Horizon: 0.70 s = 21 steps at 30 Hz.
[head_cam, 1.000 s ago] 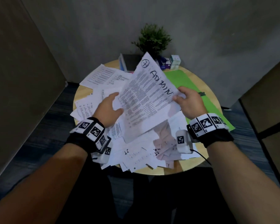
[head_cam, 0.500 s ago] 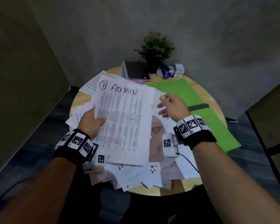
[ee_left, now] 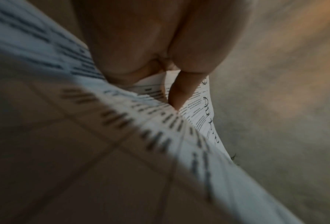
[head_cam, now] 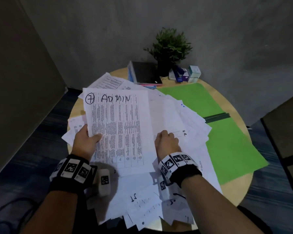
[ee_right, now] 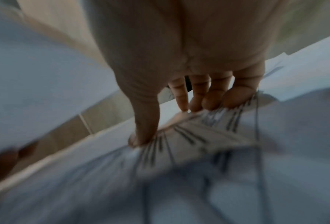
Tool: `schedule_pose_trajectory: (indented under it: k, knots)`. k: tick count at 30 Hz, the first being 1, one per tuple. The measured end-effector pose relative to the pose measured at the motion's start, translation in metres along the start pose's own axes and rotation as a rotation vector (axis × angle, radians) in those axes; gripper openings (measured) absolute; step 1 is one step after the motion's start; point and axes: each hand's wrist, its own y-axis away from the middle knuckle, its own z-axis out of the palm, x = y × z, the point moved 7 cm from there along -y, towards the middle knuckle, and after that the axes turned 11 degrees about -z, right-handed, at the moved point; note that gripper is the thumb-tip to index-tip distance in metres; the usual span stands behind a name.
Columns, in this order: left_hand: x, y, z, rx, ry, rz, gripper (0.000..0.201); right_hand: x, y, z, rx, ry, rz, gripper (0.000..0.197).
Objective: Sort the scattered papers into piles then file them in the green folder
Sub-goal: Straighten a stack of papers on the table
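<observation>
A printed sheet marked "7 ADMIN" [head_cam: 120, 130] is held upright over the paper heap. My left hand [head_cam: 91, 135] grips its left edge, thumb on the front; in the left wrist view one finger [ee_left: 179, 94] lies behind the same sheet [ee_left: 204, 121]. My right hand [head_cam: 166, 141] rests curled on the scattered papers [head_cam: 184, 125]. In the right wrist view my right hand [ee_right: 169, 122] pinches a printed sheet [ee_right: 194, 136] of the heap between thumb and fingertips. The green folder [head_cam: 232, 154] lies open flat at the right, partly under papers.
The round wooden table [head_cam: 240, 179] is small and walls stand close behind it. At its back are a potted plant [head_cam: 169, 48], a stack of notebooks [head_cam: 144, 73], a blue stapler [head_cam: 179, 76] and small boxes [head_cam: 194, 73]. Papers hang over the near edge.
The ADMIN sheet swung left and upright into my left hand alone. My right hand let go of it and dropped onto the heap, where it now pinches another sheet.
</observation>
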Motion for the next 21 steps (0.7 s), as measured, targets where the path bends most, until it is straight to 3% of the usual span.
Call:
schedule_pose_trajectory:
  k: [2,4,7,9,11,14,21]
  knots:
    - [0.002,-0.001,0.0,-0.008,0.006,0.023,0.035,0.013,-0.007,-0.007,-0.035,-0.101,0.064,0.05]
    - [0.006,-0.003,0.0,-0.006,0.013,0.052,0.034,0.033,-0.016,-0.029,0.05,-0.137,0.188,0.083]
    - [0.011,-0.005,0.01,-0.044,0.01,0.088,0.033,0.064,-0.024,-0.042,0.099,-0.028,0.362,0.092]
    - [0.011,-0.008,0.017,-0.074,0.004,0.095,0.034,0.073,-0.027,-0.035,0.031,-0.03,0.392,0.087]
    - [0.009,-0.01,0.02,-0.096,0.018,0.092,0.033,0.073,-0.029,-0.038,0.045,-0.024,0.353,0.07]
    - [0.007,-0.009,0.02,-0.114,0.041,0.088,0.029,0.067,-0.034,-0.062,0.213,-0.108,0.179,0.042]
    - [0.018,0.011,0.023,-0.13,0.027,0.117,0.021,0.056,-0.015,-0.125,0.445,-0.145,-0.064,0.021]
